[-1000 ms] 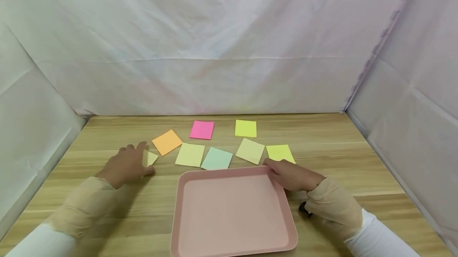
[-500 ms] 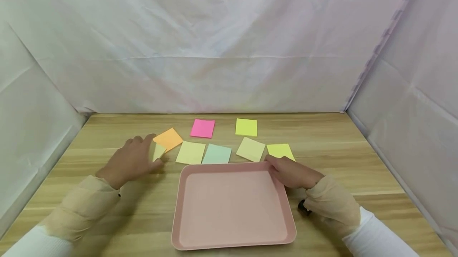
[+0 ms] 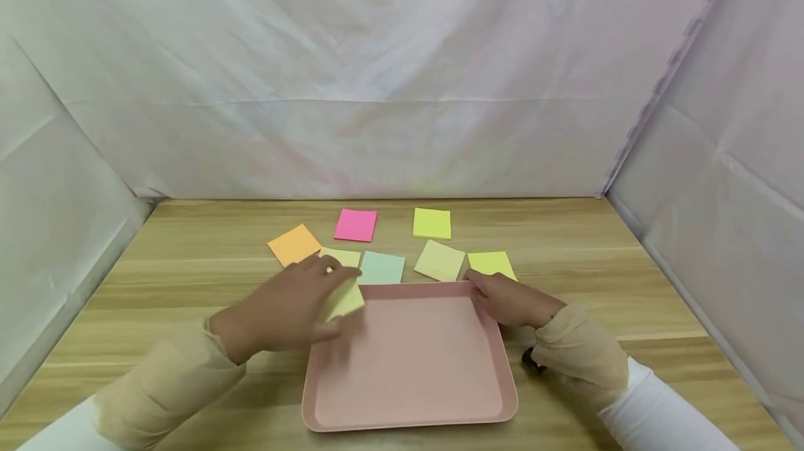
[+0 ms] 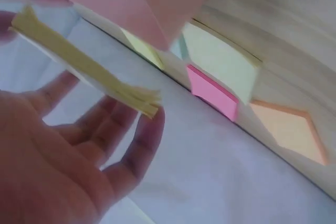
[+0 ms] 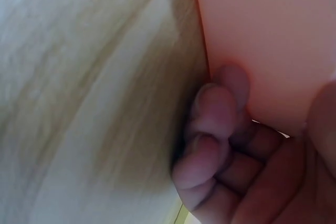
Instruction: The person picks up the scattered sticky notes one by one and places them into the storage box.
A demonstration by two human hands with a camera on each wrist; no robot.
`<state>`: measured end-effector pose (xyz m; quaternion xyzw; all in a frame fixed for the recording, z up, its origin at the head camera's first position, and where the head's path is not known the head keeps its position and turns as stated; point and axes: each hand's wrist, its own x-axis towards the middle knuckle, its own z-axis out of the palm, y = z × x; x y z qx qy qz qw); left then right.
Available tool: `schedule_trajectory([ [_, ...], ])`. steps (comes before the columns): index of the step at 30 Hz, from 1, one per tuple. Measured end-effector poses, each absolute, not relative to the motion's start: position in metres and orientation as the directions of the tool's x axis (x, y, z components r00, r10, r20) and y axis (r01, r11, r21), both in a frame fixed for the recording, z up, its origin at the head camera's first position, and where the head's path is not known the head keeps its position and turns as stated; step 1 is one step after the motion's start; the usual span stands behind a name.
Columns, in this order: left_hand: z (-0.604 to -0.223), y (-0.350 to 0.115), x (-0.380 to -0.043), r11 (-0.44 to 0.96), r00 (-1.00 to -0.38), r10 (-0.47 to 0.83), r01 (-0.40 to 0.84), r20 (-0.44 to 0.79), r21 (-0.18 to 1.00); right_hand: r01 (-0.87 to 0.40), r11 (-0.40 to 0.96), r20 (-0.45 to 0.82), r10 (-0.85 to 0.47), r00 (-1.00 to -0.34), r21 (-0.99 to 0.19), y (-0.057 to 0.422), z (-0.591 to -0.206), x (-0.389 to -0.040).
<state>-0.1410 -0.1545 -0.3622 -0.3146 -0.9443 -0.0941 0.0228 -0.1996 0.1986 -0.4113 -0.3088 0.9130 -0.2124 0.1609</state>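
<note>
My left hand (image 3: pixel 283 308) holds a pale yellow sticky note pad (image 3: pixel 345 299) by its edges, over the upper left corner of the pink tray (image 3: pixel 414 367). In the left wrist view the same pad (image 4: pixel 79 62) appears edge-on, with the fingertips at its edge and its sheets slightly fanned. My right hand (image 3: pixel 515 299) grips the tray's upper right corner. Seen from the right wrist, its fingers (image 5: pixel 215 111) curl against the outside of the tray wall. No pad lies on the visible tray floor.
Behind the tray lie orange (image 3: pixel 294 245), pink (image 3: pixel 355 225), mint (image 3: pixel 382 268), pale yellow-green (image 3: pixel 440 260) and two bright yellow-green pads (image 3: pixel 432 223). Another pale yellow pad (image 3: pixel 342 255) is partly covered by the left hand. White cloth (image 3: pixel 389 88) encloses the wooden table (image 3: pixel 597 255).
My left hand has lifted the pale yellow pad from the table's left side and carried it right, over the tray. The tray has shifted slightly away from me, with the right hand still at its corner.
</note>
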Motion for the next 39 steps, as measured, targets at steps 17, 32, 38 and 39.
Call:
schedule_trajectory([
  [17,-0.381,-0.120,-0.142,0.667,-0.668,0.743,0.736,-0.034,0.114,-0.484,0.714,-0.114,-0.611,-0.783,-0.506,0.197,-0.416,-0.200],
  [32,-0.394,-0.124,-0.142,0.654,-0.653,0.756,0.751,-0.045,0.085,-0.462,0.735,-0.137,-0.592,-0.794,-0.497,0.198,-0.419,-0.200],
  [38,-0.396,-0.125,-0.142,0.640,-0.639,0.768,0.766,-0.030,0.058,-0.444,0.741,-0.146,-0.580,-0.802,-0.503,0.197,-0.418,-0.199],
  [39,-0.396,-0.126,-0.143,0.639,-0.638,0.769,0.767,-0.030,0.055,-0.441,0.744,-0.148,-0.577,-0.804,-0.502,0.196,-0.418,-0.199],
])
